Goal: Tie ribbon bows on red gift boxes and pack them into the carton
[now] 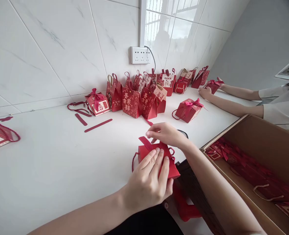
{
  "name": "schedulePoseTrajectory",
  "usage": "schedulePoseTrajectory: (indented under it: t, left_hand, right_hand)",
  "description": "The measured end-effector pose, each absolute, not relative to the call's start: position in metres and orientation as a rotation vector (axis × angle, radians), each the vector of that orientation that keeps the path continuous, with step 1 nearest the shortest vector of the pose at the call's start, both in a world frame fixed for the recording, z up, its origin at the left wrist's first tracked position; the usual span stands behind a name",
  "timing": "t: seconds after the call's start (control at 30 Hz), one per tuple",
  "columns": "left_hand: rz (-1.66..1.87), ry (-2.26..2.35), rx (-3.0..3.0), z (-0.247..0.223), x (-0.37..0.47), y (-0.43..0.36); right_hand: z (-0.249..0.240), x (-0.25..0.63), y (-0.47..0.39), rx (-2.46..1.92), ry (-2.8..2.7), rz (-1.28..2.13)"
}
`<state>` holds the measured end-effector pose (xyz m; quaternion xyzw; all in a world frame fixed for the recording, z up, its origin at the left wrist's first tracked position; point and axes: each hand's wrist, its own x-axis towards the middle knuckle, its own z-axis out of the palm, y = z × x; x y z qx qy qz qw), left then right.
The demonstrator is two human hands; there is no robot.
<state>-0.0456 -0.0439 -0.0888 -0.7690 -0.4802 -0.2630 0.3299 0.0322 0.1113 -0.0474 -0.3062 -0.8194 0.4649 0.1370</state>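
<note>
A red gift box (170,169) with a twisted cord handle sits at the table's near edge. My left hand (148,178) lies over it, fingers stretched across its top and thumb against the near side. Just above the box, my right hand (167,134) is closed with bent fingers around a red ribbon; the exact pinch point is partly hidden. One loose ribbon end (145,143) sticks out to the left of the box, and another short piece shows beyond my right fingers.
Several red gift boxes (132,102) stand along the tiled wall below a power socket (141,55). Bow-tied boxes (188,110) and flat red strips (98,125) lie nearby. A cardboard box (232,130) of red boxes stands right. Another person's hands (205,93) hold a gift box.
</note>
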Motion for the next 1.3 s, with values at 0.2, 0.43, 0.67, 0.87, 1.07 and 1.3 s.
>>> schedulePoseTrajectory:
  t: [0.2, 0.43, 0.67, 0.87, 1.07, 1.3]
  left_hand:
    - [-0.682, -1.245, -2.013, -0.087, -0.045, -0.043]
    - [-0.702, -1.284, -2.079, -0.086, -0.045, -0.045]
    - [-1.068, -1.599, -2.259, -0.028, -0.075, -0.063]
    - [-0.612, -3.013, -2.478, -0.004, -0.116, -0.048]
    - [-0.641, -3.328, -2.621, -0.022, -0.119, -0.027]
    - [-1.030, -3.085, -2.912, -0.037, -0.132, -0.024]
  right_hand:
    - [-0.073, 0.076, 0.106, -1.143, -1.964, 1.429]
    - [-0.078, 0.064, 0.096, -0.949, -1.782, 1.734]
    - [-0.065, 0.095, 0.069, -1.172, -1.784, 1.081]
    - [-0.059, 0.111, 0.033, -1.356, -2.032, 1.417]
    - [-0.065, 0.102, 0.036, -1.121, -1.973, 1.703]
    - [-0.084, 0.098, 0.045, -0.838, -1.540, 2.028]
